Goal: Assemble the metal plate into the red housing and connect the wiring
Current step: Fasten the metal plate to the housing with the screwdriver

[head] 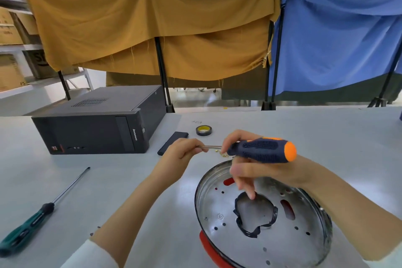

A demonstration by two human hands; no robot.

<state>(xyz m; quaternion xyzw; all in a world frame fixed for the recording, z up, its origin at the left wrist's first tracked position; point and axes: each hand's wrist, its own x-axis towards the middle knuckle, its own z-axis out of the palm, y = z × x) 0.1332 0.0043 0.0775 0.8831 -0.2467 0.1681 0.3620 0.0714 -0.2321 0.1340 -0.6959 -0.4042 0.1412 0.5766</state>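
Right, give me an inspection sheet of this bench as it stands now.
Surface: pale grey table, no spills seen.
Job's things: metal plate seated in the red housing; a torn dark ring edges its centre hole.
Clutter: green screwdriver, tape roll, black bar, computer case.
Hands: left hand pinches the shaft tip of the blue screwdriver; right hand holds its handle, one finger reaching down to the ring.
Cables: nothing seen.
Surroundings: mustard cloth and blue cloth hung on stands; boxes on shelves at left.
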